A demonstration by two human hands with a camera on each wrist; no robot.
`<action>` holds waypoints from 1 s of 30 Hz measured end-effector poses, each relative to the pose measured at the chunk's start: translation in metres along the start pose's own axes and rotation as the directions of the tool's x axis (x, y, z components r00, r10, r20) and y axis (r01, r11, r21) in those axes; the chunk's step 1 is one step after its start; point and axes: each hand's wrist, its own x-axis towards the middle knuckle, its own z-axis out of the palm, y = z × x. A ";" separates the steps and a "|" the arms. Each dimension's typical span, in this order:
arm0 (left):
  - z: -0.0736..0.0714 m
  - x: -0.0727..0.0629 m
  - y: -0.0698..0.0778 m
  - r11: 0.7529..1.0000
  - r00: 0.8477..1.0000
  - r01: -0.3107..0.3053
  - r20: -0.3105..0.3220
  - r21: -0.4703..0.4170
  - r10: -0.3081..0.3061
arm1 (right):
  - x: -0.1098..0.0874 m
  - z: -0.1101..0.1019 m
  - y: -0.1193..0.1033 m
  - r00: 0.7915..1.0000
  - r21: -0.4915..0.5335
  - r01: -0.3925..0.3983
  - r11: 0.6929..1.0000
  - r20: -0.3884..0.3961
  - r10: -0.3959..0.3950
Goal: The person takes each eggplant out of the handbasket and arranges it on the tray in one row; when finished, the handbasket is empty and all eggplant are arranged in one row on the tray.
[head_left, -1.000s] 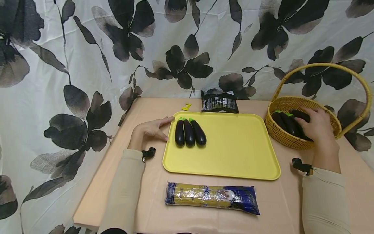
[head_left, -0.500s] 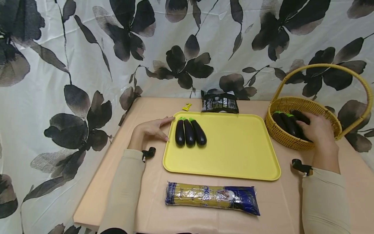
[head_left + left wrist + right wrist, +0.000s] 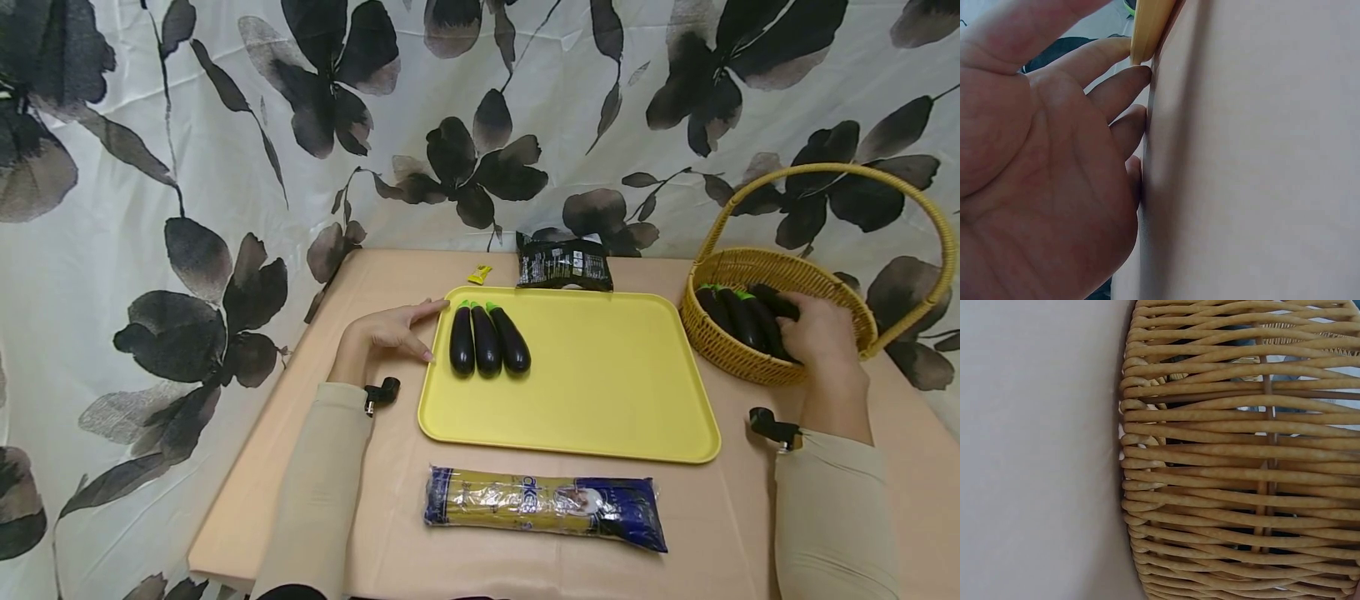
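Directly against the fingers of the right hand (image 3: 821,333), whose hidden tips leave their grip untellable, lies the uppermost eggplant (image 3: 769,298), in the wicker basket (image 3: 716,348) at the frame's right. Left of centre, loosely extended fingers of the left hand (image 3: 390,328) touch the yellow tray (image 3: 592,392).

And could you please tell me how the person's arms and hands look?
The left sleeve and right sleeve are plain beige, long, ending near the wrists. A small black device is worn at the left wrist and right wrist. Both hands are ungloved.
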 end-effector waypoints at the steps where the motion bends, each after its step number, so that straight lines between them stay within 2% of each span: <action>1: 0.000 0.000 0.000 1.000 1.000 0.000 0.000 -0.001 0.000 | 0.000 0.000 0.000 1.000 -0.002 0.001 1.000 -0.002 -0.001; 7: 0.000 0.000 0.001 1.000 1.000 0.004 0.002 -0.014 -0.004 | 0.001 -0.002 0.001 0.999 -0.006 0.019 1.000 -0.026 -0.019; 13: 0.000 0.001 0.001 1.000 1.000 0.010 -0.002 -0.009 -0.010 | 0.001 -0.004 0.002 0.999 0.043 0.042 0.998 -0.035 -0.041; 19: 0.000 0.001 0.001 1.000 1.000 0.004 0.002 -0.003 -0.004 | 0.000 -0.007 0.004 0.998 0.152 0.039 0.988 -0.056 -0.031; 24: 0.000 0.001 0.002 1.000 1.000 0.003 0.001 0.005 -0.003 | -0.003 -0.012 -0.003 0.996 0.278 0.027 0.960 -0.092 -0.001; 30: 0.000 0.000 0.002 1.000 1.000 0.002 0.004 0.011 -0.002 | -0.009 -0.020 -0.014 0.993 0.305 0.040 0.951 -0.119 -0.003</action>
